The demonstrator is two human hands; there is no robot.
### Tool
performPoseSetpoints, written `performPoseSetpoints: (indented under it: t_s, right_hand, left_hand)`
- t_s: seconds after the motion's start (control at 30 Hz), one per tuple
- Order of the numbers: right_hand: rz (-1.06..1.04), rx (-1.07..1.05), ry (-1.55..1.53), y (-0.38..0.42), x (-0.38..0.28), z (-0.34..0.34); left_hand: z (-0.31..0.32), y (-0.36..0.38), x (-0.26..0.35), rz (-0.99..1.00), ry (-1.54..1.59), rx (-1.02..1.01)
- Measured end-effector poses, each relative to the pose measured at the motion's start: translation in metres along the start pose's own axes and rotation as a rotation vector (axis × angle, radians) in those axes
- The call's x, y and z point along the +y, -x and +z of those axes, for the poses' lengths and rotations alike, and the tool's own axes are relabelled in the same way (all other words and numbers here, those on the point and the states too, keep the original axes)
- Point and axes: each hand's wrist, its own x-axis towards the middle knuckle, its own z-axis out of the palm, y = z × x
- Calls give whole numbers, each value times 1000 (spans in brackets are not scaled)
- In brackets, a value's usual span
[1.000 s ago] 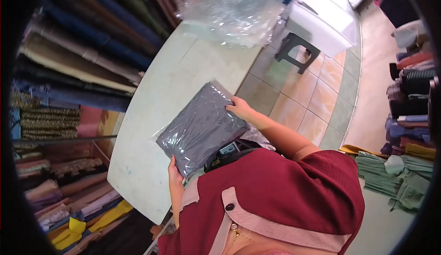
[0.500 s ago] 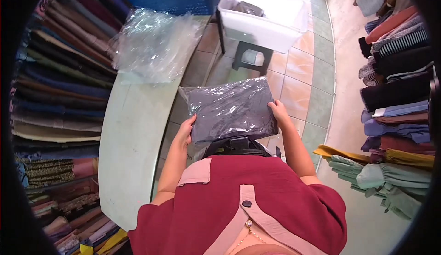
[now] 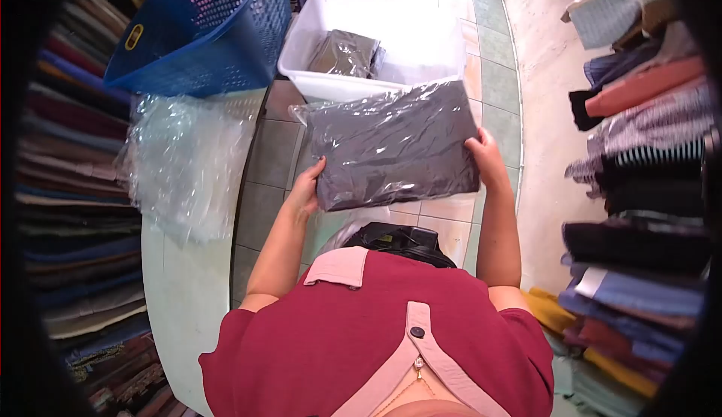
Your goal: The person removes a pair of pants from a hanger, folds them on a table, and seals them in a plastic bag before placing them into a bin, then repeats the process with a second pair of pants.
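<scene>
A folded dark grey garment in a clear plastic bag is held out in front of my body, lying fairly flat. My left hand grips its left edge, with the thumb on top and the other fingers mostly hidden beneath. On the opposite side, my right hand pinches the right edge, thumb also on top. Just beyond the package is a white plastic bin, whose near rim is partly covered by it. Inside the bin lies another bagged dark garment.
To the left, a pale table bears a heap of clear plastic bags and a blue basket. Stacked folded clothes line the left side and the right side. A black bag is close to my waist.
Both hands have carried the bagged garment forward, up to the near edge of the white bin. The view has shifted, so the bin and blue basket appear lower and further left.
</scene>
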Motion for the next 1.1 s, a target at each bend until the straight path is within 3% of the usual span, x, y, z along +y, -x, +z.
performPoseSetpoints:
  t_s: [0.2, 0.33, 0.57, 0.77, 0.9, 1.03, 1.1]
  right_hand:
    - [-131, 27, 109, -133, -90, -38]
    - [-129, -16, 191, -221, -120, -47]
    - [-260, -148, 739, -364, -125, -4]
    - [-480, -394, 972, -438, -87, 51]
    - [-455, -546, 1084, -468, -51, 67]
    - [-315, -691, 1289, -491, -7, 84]
    - [-136, -676, 1403, -497, 14, 96]
  left_hand:
    - [85, -97, 55, 50, 28, -94]
    - [104, -148, 86, 58, 83, -100]
    - [110, -221, 89, 11, 287, 21]
    - [139, -291, 42, 97, 556, 450]
    - [140, -341, -4, 70, 725, 656]
    - [121, -382, -35, -102, 797, 896]
    - [115, -396, -40, -148, 842, 913]
